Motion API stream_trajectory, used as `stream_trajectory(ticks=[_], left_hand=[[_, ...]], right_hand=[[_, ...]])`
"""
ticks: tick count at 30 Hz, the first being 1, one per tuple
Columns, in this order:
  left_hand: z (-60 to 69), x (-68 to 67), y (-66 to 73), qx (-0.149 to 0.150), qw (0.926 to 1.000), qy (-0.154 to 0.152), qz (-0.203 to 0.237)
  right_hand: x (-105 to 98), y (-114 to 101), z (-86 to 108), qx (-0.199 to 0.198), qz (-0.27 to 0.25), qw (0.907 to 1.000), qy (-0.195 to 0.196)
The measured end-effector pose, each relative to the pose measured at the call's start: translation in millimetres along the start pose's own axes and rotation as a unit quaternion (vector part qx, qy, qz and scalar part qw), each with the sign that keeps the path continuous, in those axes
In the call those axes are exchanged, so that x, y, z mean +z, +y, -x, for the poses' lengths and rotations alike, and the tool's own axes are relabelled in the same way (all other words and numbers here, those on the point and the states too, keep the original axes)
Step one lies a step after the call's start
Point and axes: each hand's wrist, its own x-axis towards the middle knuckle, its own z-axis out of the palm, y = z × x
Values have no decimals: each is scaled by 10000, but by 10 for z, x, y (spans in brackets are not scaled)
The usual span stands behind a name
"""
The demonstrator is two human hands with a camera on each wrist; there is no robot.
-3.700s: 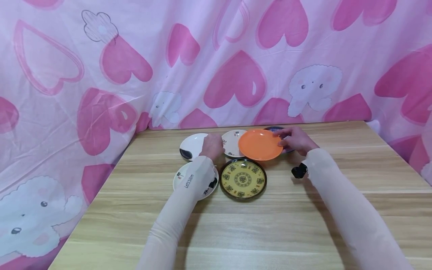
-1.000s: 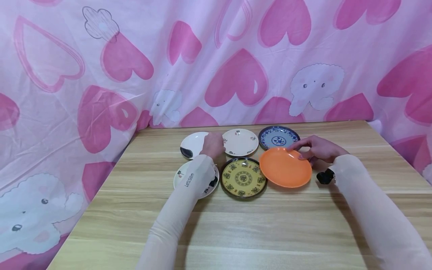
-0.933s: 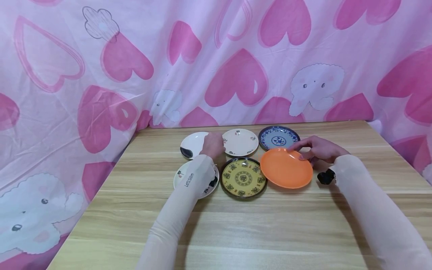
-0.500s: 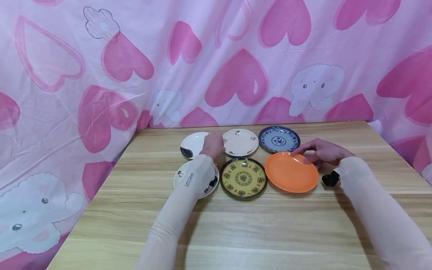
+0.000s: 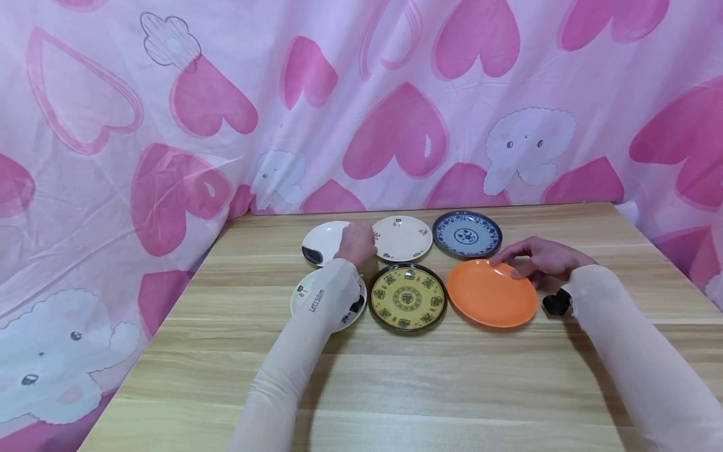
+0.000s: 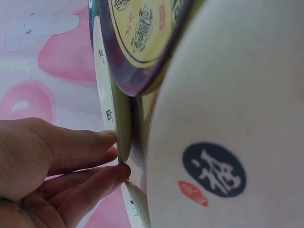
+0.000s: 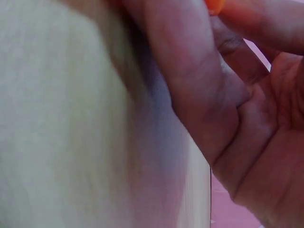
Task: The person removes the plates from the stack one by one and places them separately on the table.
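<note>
In the head view, my right hand pinches the far right rim of a plain orange plate, at the right end of the front row. The right wrist view shows only a sliver of orange between the fingers. My left hand is between two back-row plates; in the left wrist view its fingertips pinch the rim of the white plate with small motifs. A yellow plate with a dark rim lies just left of the orange one. Behind is a blue-and-white patterned plate.
A white plate with a black patch lies back left. Another white plate, at front left, is partly hidden by my left sleeve. The wooden table ends at a pink heart-print cloth.
My right hand has brought the orange plate from over the back row rightward and toward me, then lower, beside the yellow plate. The blue patterned plate is now uncovered. My left hand has stayed in place.
</note>
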Motion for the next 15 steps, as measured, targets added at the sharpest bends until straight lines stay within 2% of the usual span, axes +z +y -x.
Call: stream_trajectory(ticks=[4, 9, 12, 15], left_hand=[[24, -24, 4, -35, 10000, -24, 15], [74, -161, -1, -255, 9990, -352, 121], [110, -318, -45, -78, 9995, -317, 42], [152, -486, -142, 355, 9993, -72, -88]], right_hand=[[8, 8, -10, -69, 202, 9998, 64], [13, 22, 1, -193, 526, 9982, 229], [14, 22, 14, -188, 541, 9979, 315], [22, 14, 26, -183, 694, 9966, 412]])
